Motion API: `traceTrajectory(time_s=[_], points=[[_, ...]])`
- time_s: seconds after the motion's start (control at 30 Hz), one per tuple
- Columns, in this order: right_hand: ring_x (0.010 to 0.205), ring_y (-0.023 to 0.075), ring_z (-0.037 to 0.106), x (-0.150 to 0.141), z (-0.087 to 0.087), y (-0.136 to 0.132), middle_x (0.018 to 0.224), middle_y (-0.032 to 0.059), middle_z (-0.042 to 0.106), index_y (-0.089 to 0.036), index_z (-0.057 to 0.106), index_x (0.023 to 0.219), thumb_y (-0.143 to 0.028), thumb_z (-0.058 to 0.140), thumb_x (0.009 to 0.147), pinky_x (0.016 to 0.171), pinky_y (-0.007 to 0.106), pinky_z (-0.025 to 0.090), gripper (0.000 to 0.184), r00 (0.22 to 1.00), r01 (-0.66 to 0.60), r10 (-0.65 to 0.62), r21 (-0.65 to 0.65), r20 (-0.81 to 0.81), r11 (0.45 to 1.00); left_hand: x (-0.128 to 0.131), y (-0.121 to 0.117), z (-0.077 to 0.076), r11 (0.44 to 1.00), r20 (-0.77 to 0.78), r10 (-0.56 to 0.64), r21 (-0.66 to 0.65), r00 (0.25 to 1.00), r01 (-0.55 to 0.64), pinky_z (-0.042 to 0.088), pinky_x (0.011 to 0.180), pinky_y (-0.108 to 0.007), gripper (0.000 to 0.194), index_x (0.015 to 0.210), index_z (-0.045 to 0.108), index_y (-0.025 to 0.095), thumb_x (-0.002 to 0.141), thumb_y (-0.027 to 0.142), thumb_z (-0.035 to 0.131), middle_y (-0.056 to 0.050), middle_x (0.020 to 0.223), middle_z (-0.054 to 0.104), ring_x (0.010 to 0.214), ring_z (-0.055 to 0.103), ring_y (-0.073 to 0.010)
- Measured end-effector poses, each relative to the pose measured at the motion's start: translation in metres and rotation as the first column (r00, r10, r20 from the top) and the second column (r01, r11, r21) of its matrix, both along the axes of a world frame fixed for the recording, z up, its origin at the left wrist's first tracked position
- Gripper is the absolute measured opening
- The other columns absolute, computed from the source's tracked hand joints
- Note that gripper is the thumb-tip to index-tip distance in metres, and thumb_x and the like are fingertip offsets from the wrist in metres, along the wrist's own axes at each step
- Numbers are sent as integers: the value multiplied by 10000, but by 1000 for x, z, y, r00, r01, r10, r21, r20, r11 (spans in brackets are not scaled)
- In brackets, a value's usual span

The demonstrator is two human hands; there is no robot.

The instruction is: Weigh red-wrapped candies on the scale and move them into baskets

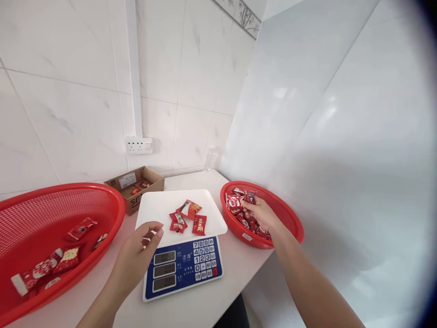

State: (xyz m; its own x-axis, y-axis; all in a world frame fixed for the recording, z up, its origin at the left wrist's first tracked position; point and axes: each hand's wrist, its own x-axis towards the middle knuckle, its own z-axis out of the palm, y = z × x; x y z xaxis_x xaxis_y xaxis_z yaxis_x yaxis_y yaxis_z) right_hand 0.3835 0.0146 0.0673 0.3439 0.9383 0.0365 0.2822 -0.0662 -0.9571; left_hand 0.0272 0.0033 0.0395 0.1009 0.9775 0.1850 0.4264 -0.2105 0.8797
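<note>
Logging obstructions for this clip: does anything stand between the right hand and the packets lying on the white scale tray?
Only the left rim of the right-hand red basket lies between the right hand and the white tray. Past it, nothing visible blocks the packets.

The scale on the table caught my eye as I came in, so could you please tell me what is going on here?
A person's right hand holds at least one small packet over the right red basket, which holds many more. The left hand seems empty beside the scale's white tray, where a few packets lie. The left red basket and the cardboard box hold packets too.
</note>
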Motion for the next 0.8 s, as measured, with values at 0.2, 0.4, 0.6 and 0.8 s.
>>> traceTrajectory(time_s=[0.2,0.4,0.6,0.8], points=[[534,90,468,-73,-4,-4,612,-34,534,-174,552,700,-488,783,565,507,235,391,413,940,-266,270,48,-210,963,6,-5,-1,985,105,-117,-118,987,130,521,714,-323,459,1120,546,256,783,565,510,-73,1127,593,886,602,-198],[547,100,498,-138,-13,-16,640,-26,553,-165,612,789,-485,723,680,503,240,406,355,732,-641,614,7,-295,767,21,-17,0,862,512,-286,-233,810,451,556,741,-350,577,1265,446,272,754,449,646,-70,1120,593,887,614,-184],[727,163,599,-136,-20,6,846,30,647,-202,621,969,-294,534,842,625,277,449,180,879,-367,384,-114,281,923,11,-7,5,971,617,3,-192,787,146,542,628,-254,453,1040,534,203,702,453,702,24,758,584,659,572,-103],[1075,251,543,-129,-23,8,1242,79,529,-273,503,1275,-18,454,719,746,318,452,613,633,-214,198,-76,749,974,-7,-2,16,988,691,64,-145,720,52,523,584,-213,434,999,555,205,667,407,746,19,801,604,638,563,-86]])
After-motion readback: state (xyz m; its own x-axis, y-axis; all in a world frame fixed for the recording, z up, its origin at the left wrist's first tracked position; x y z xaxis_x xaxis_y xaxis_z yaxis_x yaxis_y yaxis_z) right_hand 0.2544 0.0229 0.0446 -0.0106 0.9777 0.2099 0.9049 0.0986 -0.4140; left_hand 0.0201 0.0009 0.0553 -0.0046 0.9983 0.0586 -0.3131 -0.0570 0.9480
